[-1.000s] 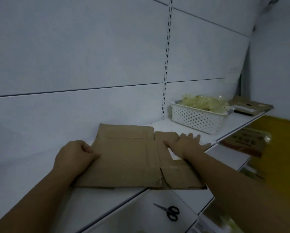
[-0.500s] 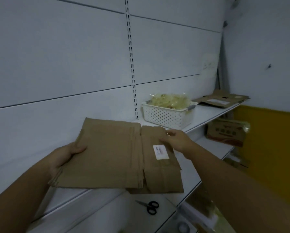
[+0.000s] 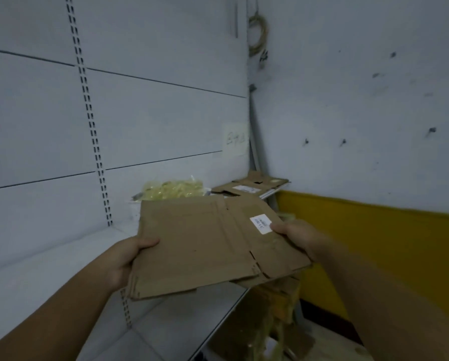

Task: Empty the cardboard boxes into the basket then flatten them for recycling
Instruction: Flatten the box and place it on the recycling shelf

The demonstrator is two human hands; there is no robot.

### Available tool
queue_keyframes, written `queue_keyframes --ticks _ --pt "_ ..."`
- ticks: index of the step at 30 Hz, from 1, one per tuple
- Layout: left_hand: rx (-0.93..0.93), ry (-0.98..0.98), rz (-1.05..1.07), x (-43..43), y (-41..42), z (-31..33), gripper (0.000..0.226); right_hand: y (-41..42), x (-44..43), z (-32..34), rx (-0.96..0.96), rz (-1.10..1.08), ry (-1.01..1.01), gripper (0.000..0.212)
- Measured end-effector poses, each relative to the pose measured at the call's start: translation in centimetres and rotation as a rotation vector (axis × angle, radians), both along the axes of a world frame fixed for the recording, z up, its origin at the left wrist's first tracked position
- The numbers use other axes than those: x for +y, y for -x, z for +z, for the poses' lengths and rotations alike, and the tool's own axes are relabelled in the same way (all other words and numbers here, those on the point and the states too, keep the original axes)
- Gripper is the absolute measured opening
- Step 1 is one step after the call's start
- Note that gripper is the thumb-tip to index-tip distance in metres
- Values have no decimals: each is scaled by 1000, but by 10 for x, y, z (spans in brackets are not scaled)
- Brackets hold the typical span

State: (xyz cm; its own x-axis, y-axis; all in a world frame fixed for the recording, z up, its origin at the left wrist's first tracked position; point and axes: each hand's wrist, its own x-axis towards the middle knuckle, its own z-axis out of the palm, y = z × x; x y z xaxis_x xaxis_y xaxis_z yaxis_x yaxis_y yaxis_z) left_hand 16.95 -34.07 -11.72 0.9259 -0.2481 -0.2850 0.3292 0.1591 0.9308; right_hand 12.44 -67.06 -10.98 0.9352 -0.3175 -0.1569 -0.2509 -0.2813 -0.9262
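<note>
A flattened brown cardboard box (image 3: 205,243) with a small white label hangs in the air above the shelf, tilted a little. My left hand (image 3: 125,259) grips its left edge, thumb on top. My right hand (image 3: 296,237) grips its right edge beside the label. Behind the box, the basket's yellowish packets (image 3: 172,190) show above the cardboard; the basket's walls are hidden. Other flattened cardboard boxes (image 3: 252,186) lie at the far end of the upper shelf by the corner.
The white upper shelf (image 3: 49,259) runs along a white slotted back wall. A lower shelf (image 3: 181,313) sits under the box. Brown cardboard packages (image 3: 267,303) stand below at the right. A yellow-banded side wall (image 3: 374,243) closes the corner.
The flattened box was lifted off the shelf and carried right toward the corner, both hands now gripping its edges. My view turned right; the scissors on the lower shelf left the view.
</note>
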Motion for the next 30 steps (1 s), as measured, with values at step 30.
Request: queue_keyframes --ticks 30 --pt "-150 -60 -181 -327 -304 -21 31 -180 -279 -20 -83 -213 406 43"
